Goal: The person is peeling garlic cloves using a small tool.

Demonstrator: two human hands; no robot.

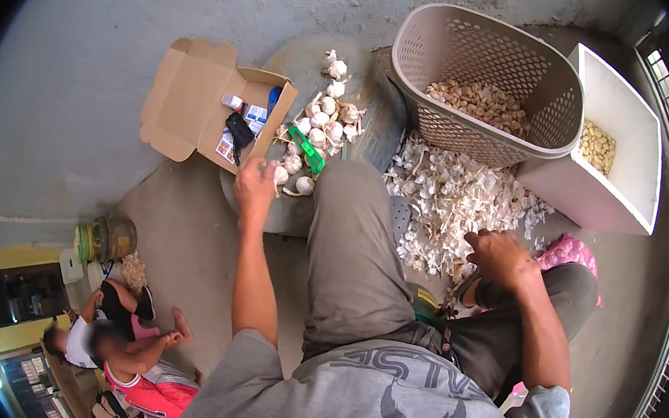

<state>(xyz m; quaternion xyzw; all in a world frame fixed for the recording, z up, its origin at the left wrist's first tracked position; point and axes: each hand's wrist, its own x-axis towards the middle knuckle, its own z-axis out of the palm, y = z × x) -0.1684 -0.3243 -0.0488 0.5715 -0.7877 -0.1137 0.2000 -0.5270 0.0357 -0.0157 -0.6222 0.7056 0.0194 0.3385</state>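
My left hand (254, 190) is at the left edge of a round grey surface, its bent fingers apart, right beside a garlic bulb (280, 176). More garlic bulbs (320, 119) lie heaped on that surface, with a green-handled tool (306, 150) resting among them. Over a pile of white garlic skins (451, 198) hangs my right hand (502, 259). Its fingers are loosely curled with gaps between them, and nothing shows in them.
An open cardboard box (263, 147) holds small items on the left. Behind the skins stand a brown lattice basket (483, 135) of cloves and a white foam box (600, 194) with peeled cloves. A pink mesh bag (570, 252) lies right. Two people (141, 385) sit at lower left.
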